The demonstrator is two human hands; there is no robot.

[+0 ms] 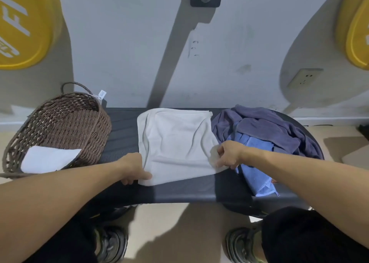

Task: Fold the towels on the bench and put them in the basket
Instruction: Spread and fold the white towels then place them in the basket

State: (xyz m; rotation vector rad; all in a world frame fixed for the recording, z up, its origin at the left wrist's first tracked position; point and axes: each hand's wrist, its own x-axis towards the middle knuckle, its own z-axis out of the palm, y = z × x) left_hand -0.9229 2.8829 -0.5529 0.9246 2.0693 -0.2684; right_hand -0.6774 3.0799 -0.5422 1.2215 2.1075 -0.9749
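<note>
A white towel [175, 142] lies spread on the dark bench [185, 190], between the wicker basket [60, 122] at left and a heap of purple and blue towels [265, 130] at right. The left hand [132, 167] pinches its near-left corner; the right hand [229, 154] pinches its near-right corner. A folded white towel [48, 158] rests in the basket.
</note>
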